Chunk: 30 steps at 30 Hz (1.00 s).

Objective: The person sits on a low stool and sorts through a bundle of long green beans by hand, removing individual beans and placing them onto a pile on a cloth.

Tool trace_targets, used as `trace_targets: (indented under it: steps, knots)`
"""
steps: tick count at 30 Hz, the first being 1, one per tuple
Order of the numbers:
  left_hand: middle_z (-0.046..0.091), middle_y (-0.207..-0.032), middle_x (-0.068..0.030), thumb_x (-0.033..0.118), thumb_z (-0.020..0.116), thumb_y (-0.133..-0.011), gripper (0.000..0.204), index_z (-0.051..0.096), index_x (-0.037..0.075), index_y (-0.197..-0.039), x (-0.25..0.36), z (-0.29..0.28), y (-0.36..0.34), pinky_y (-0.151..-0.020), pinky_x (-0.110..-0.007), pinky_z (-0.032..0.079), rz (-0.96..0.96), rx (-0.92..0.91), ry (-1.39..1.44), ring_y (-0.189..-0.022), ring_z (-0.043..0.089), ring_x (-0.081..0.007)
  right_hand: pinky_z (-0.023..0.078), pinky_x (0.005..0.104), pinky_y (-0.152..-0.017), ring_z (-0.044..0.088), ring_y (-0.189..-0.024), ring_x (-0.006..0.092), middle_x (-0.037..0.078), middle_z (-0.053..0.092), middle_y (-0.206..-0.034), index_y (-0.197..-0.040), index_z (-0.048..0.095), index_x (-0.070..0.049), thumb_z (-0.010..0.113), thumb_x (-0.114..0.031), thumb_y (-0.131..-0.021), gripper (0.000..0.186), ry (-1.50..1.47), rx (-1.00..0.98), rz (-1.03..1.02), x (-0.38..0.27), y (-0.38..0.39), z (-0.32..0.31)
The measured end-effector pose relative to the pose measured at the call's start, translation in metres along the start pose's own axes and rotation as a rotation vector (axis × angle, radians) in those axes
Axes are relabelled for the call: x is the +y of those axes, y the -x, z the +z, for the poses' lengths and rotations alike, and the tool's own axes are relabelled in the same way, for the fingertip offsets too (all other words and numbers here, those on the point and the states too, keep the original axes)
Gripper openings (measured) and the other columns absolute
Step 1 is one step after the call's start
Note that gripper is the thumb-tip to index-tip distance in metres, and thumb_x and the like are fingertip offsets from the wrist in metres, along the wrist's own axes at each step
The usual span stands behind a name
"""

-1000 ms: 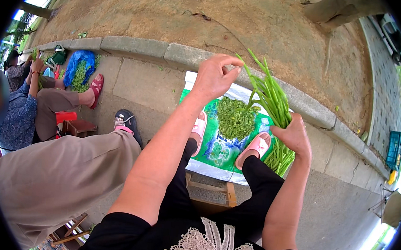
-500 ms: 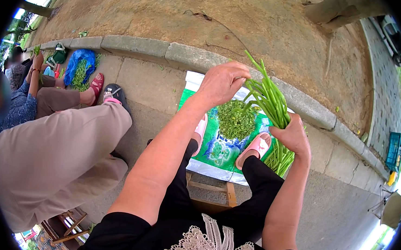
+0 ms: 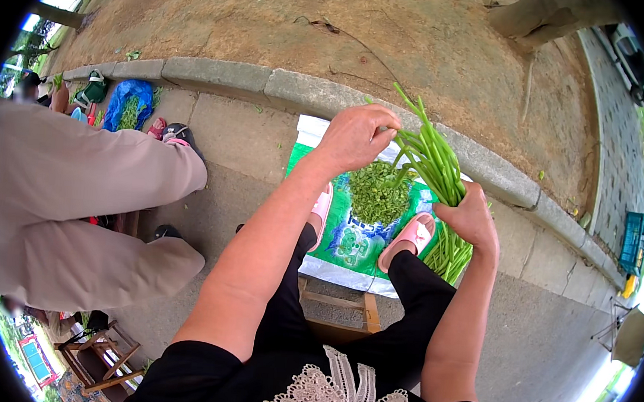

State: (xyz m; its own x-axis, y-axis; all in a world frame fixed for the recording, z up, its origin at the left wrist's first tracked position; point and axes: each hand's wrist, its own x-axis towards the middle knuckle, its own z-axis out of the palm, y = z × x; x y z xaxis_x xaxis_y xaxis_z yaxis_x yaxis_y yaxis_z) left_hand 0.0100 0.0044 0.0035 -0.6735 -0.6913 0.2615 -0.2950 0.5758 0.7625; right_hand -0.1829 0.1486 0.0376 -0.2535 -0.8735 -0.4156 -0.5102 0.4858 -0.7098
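My right hand (image 3: 472,217) is closed round a bunch of long green leafy-vegetable stems (image 3: 435,160), which tilts up and to the left. My left hand (image 3: 360,138) pinches a stem at the bunch's left side between thumb and finger; a bit of green shows above its knuckles. Below the hands lies a heap of small green leaves (image 3: 377,194) on a green and white plastic sheet (image 3: 317,269). More stems (image 3: 449,256) lie at the sheet's right edge, partly hidden by my right forearm. My feet, in pink slippers (image 3: 414,237), rest on the sheet either side of the heap.
On my left stands a person in beige trousers (image 3: 100,163). Behind them are a blue plastic bag (image 3: 126,101) with greens and a wooden chair (image 3: 105,361). A stone kerb (image 3: 219,76) runs along bare soil. A blue crate (image 3: 633,244) stands far right.
The person in beige trousers has shifted, their legs now spread further apart and hiding the seated person behind. My left hand has barely moved; a green bit now shows above it.
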Motion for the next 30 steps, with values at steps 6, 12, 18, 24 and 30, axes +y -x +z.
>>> trace_targets:
  steps: [6,12,18,24,30]
  knots:
    - [0.063,-0.09,-0.0097,0.011,0.054,-0.077,0.013,0.064,0.004,-0.082,-0.001,0.004,0.0,-0.068,-0.036,0.048,0.003,0.05,-0.054,-0.078,0.06,-0.028,0.043,0.0324,-0.054,0.052,-0.054,0.0147,0.011,0.056,-0.059,-0.08,0.059,0.005,0.061,-0.01,-0.061,0.025,0.033,-0.001,-0.001,0.0,0.0,0.0]
    - [0.062,-0.081,-0.0094,0.008,0.055,-0.076,0.008,0.06,0.001,-0.076,0.008,0.004,-0.001,-0.063,-0.032,0.048,-0.117,0.097,-0.148,-0.067,0.059,-0.0236,0.044,0.0339,-0.058,0.054,-0.057,0.0177,0.013,0.057,-0.061,-0.084,0.059,0.004,0.061,-0.01,-0.06,0.027,0.064,-0.029,-0.008,0.0,-0.001,0.002]
    - [0.062,-0.078,-0.0076,0.008,0.054,-0.074,0.01,0.06,0.0,-0.072,0.0,0.009,-0.003,-0.057,-0.027,0.046,-0.28,0.174,0.078,-0.061,0.057,-0.0138,0.043,0.034,-0.057,0.052,-0.056,0.0177,0.013,0.057,-0.061,-0.084,0.059,0.004,0.06,-0.008,-0.06,0.027,0.054,-0.043,-0.023,-0.01,0.001,0.004]
    - [0.064,-0.076,-0.0069,0.009,0.055,-0.075,0.014,0.063,-0.002,-0.075,-0.004,0.009,-0.006,-0.055,-0.024,0.044,-0.556,0.147,0.468,-0.058,0.055,-0.0103,0.042,0.032,-0.055,0.049,-0.056,0.0129,0.01,0.055,-0.059,-0.081,0.058,0.005,0.059,-0.007,-0.061,0.024,-0.003,-0.061,-0.067,-0.008,0.001,0.005]
    - [0.063,-0.071,-0.0044,0.015,0.06,-0.076,0.016,0.066,0.0,-0.079,-0.009,-0.014,-0.007,-0.053,-0.022,0.042,-0.704,0.301,0.579,-0.058,0.056,-0.0089,0.042,0.0296,-0.051,0.051,-0.053,0.0107,0.007,0.055,-0.056,-0.074,0.055,0.005,0.059,-0.007,-0.062,0.017,-0.087,0.0,-0.089,-0.002,0.002,-0.001]
